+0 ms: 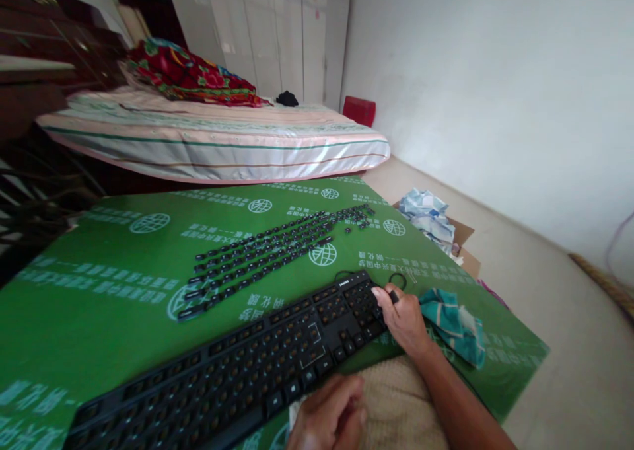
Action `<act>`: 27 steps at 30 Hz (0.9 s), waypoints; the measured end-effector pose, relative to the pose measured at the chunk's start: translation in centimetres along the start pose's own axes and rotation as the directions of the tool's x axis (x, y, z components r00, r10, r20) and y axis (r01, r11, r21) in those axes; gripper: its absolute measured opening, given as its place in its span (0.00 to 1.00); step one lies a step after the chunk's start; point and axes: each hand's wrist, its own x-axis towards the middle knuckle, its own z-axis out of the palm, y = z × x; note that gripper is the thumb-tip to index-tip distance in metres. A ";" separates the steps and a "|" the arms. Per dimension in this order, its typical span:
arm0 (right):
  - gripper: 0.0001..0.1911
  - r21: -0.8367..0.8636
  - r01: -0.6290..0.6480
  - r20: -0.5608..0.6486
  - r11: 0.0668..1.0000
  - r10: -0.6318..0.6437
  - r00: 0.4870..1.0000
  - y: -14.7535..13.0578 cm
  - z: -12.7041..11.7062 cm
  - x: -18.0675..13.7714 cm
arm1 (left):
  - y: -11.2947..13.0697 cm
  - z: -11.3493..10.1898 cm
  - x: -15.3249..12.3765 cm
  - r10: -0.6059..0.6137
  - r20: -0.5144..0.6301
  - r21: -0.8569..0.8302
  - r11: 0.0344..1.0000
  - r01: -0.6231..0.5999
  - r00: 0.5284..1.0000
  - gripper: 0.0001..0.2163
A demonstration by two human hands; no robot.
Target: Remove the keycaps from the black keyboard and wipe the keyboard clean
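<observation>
A black keyboard point(238, 371) lies at a slant across the near side of the table. Many of its keys are off, leaving bare sockets, while several keycaps remain along the bottom row and at the arrow keys. My right hand point(407, 318) is closed at the number pad end, a small black piece point(394, 297) showing between thumb and fingers; its kind is unclear. Low in the view, my left hand point(329, 413) is curled beside the keyboard's front edge, and whatever is in its fingers is hidden. Loose black keycaps point(257, 258) lie in rows beyond the keyboard.
The green printed table point(123, 271) carries a teal checked cloth point(453, 324) to the right of my right hand. A black cable point(397, 279) loops behind the keyboard. Past the table are a bed point(222, 146) and a cardboard box point(463, 238) with crumpled packaging.
</observation>
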 end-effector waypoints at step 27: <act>0.21 0.338 -0.070 -0.118 0.939 0.116 0.986 0.3 0.5 -0.7 | -4.5 2.4 1.1 0.193 -0.174 0.570 0.820 -0.061 0.966 0.17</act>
